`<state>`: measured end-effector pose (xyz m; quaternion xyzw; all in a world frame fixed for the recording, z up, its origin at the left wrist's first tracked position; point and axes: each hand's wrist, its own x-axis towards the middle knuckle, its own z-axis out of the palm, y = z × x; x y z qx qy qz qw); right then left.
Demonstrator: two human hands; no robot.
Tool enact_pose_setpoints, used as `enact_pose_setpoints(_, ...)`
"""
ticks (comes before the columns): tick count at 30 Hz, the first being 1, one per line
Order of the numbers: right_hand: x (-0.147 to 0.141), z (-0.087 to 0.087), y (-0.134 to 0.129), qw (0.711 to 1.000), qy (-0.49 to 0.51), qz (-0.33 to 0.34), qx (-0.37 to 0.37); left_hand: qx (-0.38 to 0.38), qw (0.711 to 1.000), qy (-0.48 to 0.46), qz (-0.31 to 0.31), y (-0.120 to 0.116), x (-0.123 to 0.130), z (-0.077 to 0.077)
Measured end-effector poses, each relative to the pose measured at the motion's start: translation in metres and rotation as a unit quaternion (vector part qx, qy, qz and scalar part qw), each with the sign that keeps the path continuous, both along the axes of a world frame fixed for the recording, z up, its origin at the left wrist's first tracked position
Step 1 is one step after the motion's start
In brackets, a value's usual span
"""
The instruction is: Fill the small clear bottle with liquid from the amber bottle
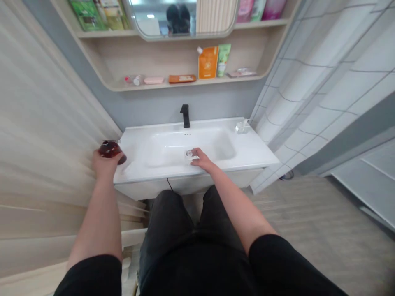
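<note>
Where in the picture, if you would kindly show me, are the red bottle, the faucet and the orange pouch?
Red bottle point(110, 150): head view, on its rounded body.
Faucet point(186, 118): head view, on its upright black body.
Orange pouch point(207, 63): head view, on its front.

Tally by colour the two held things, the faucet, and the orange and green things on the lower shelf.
Dark red: 1 (bottle in left hand)
Clear: 1 (small item in right hand)
Black: 1 (faucet)
Orange: 2 (pouch, flat packet)
Green: 1 (tube)
Total: 6
</note>
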<state>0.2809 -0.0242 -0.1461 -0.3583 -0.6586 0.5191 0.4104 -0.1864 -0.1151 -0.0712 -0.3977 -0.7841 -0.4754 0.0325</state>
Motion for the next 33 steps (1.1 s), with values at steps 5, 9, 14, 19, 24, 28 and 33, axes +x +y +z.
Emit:
enact_pose_setpoints(5,-0.004,-0.002,-0.001,0.999,-0.023,-0.033,0.002,0.053,0.998,-0.004,-0.041,0.014,0.058,0.011)
enact_pose_setpoints(9,-0.009,-0.004,0.007,0.995,-0.072,-0.063,0.027,0.07,0.987,-0.024,-0.145,0.027,0.119,0.0)
enact_pose_setpoints(14,-0.009,-0.005,0.023,0.987,-0.13,-0.081,0.049,-0.007,0.98,-0.008,-0.197,0.052,0.175,-0.028)
enact_pose_setpoints(19,-0.002,-0.011,0.034,0.988,-0.123,-0.089,0.008,-0.045,0.96,0.064,-0.269,0.078,0.2,-0.047)
enact_pose_setpoints(24,0.003,-0.017,0.038,0.989,-0.119,-0.083,0.0,-0.064,0.947,0.115,-0.292,0.089,0.21,-0.063)
enact_pose_setpoints(28,0.003,-0.019,0.038,0.99,-0.116,-0.077,-0.004,-0.083,0.942,0.163,-0.283,0.086,0.214,-0.071)
enact_pose_setpoints(33,0.003,-0.02,0.038,0.993,-0.106,-0.055,0.001,-0.122,0.92,0.225,-0.296,0.08,0.22,-0.069)
